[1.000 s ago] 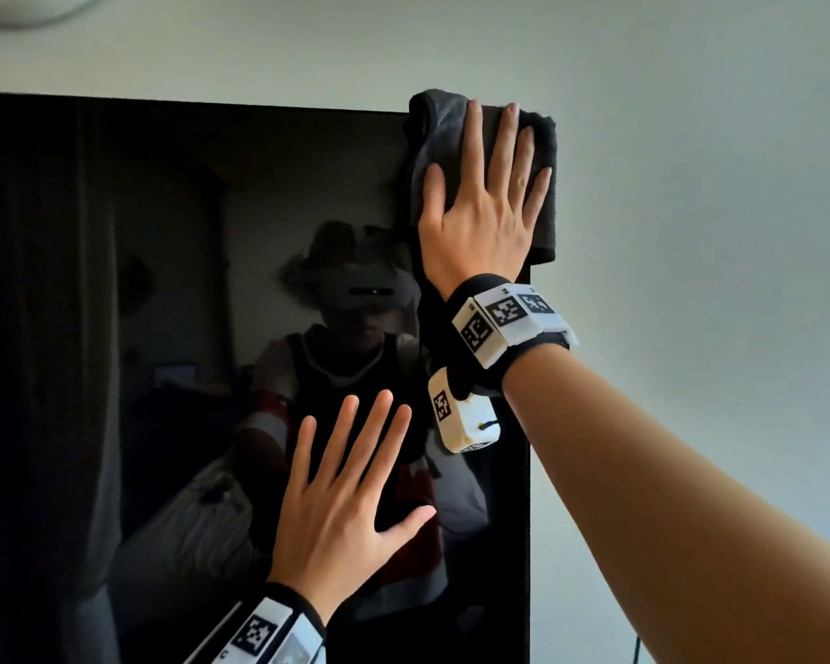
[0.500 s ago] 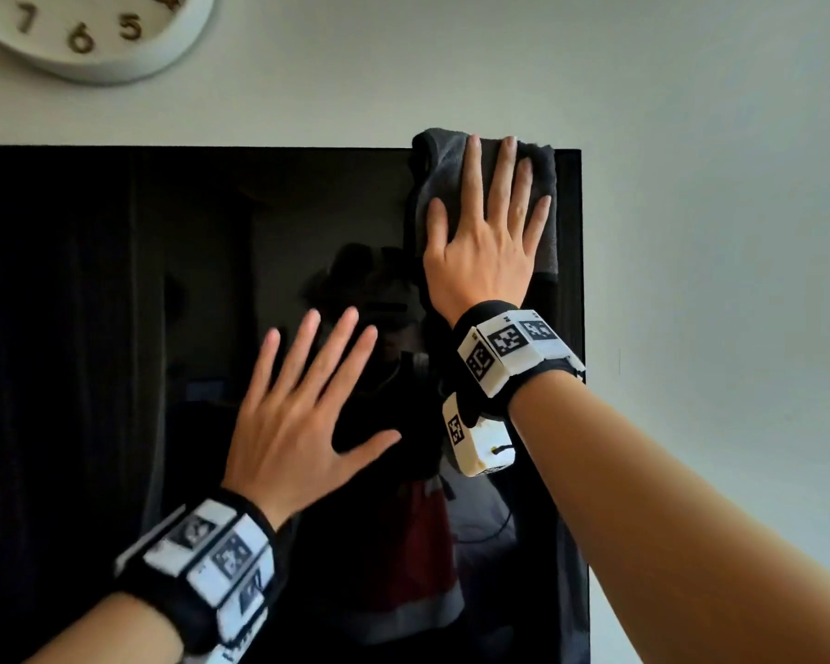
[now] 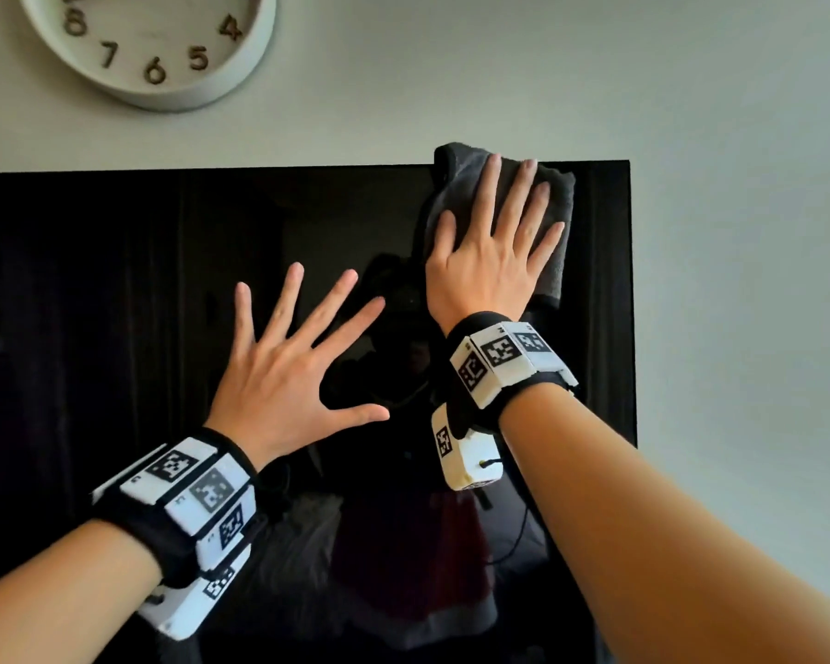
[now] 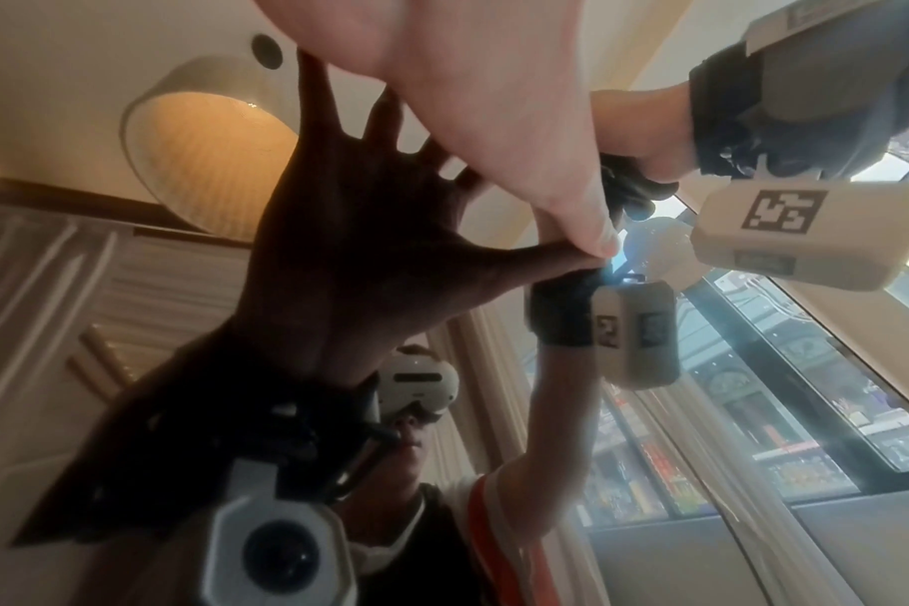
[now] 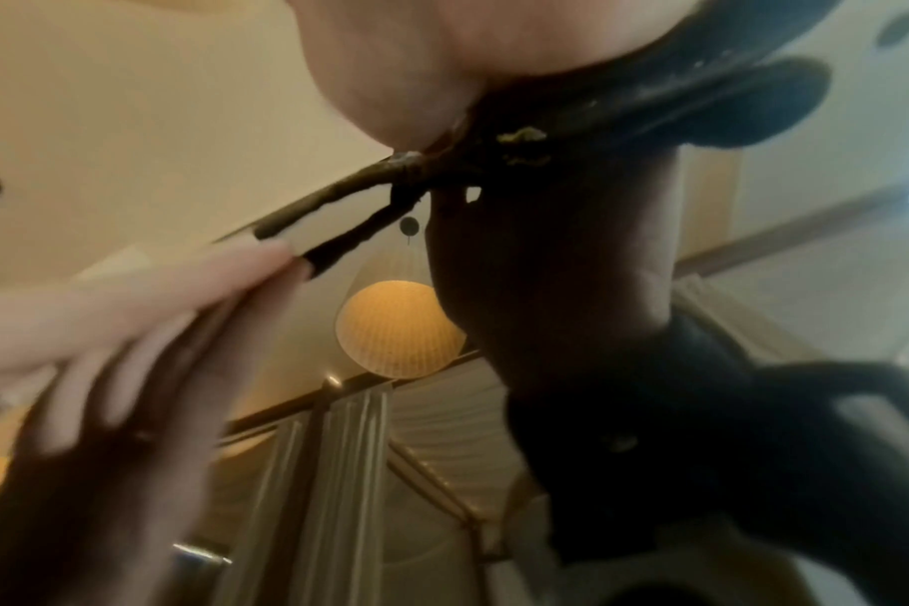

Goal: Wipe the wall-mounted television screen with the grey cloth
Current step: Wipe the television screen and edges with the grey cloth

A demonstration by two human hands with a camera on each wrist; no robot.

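Cloth (image 3: pixel 554 218) sits at the top edge of the screen (image 3: pixel 116 304), a little in from the right corner, and that is the news here: a second ago it hung right over that corner, spilling past the frame, and now a strip of bare black glass shows between it and the right edge. So the stroke is running leftward along the top. Right hand (image 3: pixel 492 261) lies flat on the cloth, fingers straight and spread, pressing it to the glass, not gripping or bunching it; one fold pokes up above the top edge beside the fingertips.

Left hand (image 3: pixel 288 371) has climbed too. It was low on the screen a second ago, and now it sits just left of the right wrist, palm out, fingers fanned wide, holding nothing. The left wrist view shows its thumb tip meeting its own reflection, so it is touching the glass, a brace, most likely.

Clock (image 3: pixel 149 45) is now in view on the wall (image 3: pixel 739 232) above the screen, where a second ago only its rim showed.

Early days, by my read: one corner done, and the wide dark stretch to the left still to come.
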